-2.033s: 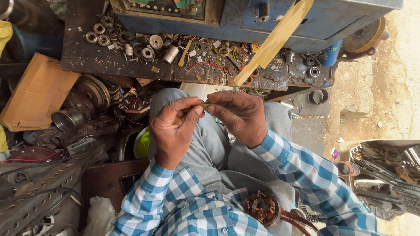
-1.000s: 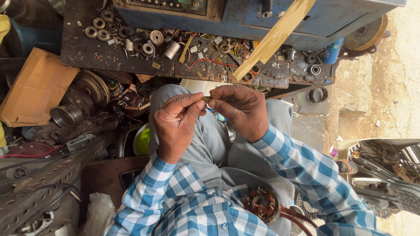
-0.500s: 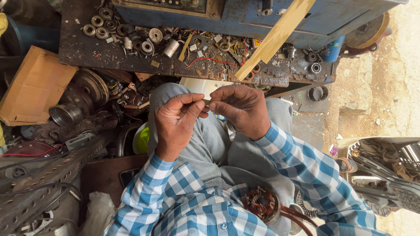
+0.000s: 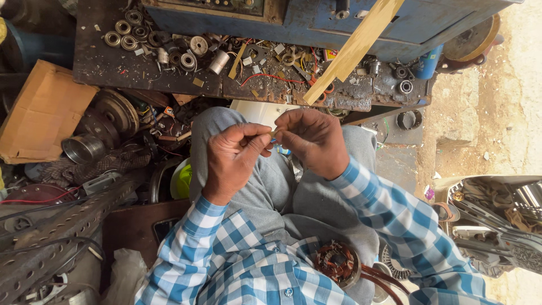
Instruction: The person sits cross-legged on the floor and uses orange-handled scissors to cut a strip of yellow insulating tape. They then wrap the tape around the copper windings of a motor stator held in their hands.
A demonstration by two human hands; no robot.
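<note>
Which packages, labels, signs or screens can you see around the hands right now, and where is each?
Cardboard box: far left beside the workbench, brown, flattened and crumpled.
Small label: on the cluttered workbench by the wooden slat, yellow and red, too small to tell more.
Panel: top edge, on the blue machine, framed rectangle, mostly cut off.
No screens or signs show.

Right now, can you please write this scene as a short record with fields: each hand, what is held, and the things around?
left hand: fingers pinched on a small thin piece, above the lap
right hand: fingertips pinched on the same piece from the other side
held piece: too small to identify
lap: wound motor part with copper coils
workbench: bearings, metal cylinder, red wire, scraps
wooden strip: leaning over the bench
far left: cardboard box
</note>
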